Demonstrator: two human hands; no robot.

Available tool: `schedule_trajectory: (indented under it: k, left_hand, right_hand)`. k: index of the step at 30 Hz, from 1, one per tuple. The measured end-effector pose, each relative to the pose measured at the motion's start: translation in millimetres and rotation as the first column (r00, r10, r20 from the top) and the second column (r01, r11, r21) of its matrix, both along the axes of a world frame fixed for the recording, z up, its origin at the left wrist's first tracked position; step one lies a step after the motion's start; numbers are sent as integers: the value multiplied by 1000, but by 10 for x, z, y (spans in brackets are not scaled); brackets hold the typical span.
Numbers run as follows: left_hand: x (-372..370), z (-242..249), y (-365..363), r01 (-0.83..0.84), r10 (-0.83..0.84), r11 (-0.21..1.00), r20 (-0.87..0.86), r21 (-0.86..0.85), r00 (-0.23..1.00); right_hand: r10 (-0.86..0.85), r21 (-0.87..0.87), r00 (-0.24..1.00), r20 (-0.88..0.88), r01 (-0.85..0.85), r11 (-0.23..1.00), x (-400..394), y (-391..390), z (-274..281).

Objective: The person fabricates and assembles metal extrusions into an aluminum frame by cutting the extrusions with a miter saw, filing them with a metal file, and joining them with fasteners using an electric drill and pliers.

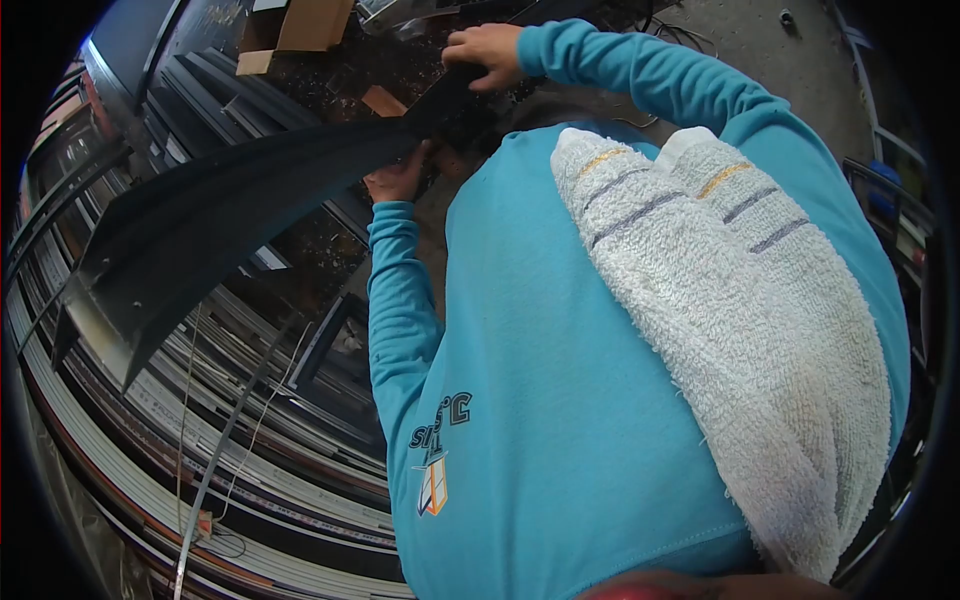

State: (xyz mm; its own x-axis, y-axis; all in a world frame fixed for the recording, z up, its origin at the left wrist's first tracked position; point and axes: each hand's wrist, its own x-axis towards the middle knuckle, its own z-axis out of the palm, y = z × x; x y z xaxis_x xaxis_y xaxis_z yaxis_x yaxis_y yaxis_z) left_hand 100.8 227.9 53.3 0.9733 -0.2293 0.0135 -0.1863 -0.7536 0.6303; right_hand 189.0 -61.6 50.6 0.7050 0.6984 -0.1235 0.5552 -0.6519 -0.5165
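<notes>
1. Left hand [398, 178] grip clenched under the long black metal strip [230, 225]
2. Right hand [487, 52] grip grasps its upper edge
3. Stacked grey metal profiles [150, 440] crowd below; brown cardboard box [300, 25] just beyond

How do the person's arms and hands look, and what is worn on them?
Both arms wear long turquoise sleeves that end at the wrists. The left hand and the right hand are bare, with no gloves. The sleeves are plain; the matching shirt has a dark printed logo.
</notes>
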Motion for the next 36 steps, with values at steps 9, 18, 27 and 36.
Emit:
schedule_trajectory:
  k: [9, 18, 27, 36]
  left_hand:
    - [-92, -33, 301, 51, -44, 997, -108, 57, 993]
    - [-347, 140, 547, 42, -46, 982, -15, -185, 999]
    - [-617, -126, 905, 87, -114, 898, -36, -432, 993]
    - [-747, -154, 921, -36, -22, 854, -106, -519, 994]
  right_hand:
    - [-16, -54, 967, 255, 30, 998, -340, 179, -158]
    - [-87, 57, 971, 223, 76, 995, -773, 481, -7]
    - [-104, 35, 979, 174, 99, 994, -1131, 654, 105]
    - [-96, 18, 983, 155, 95, 995, -1300, 698, 123]
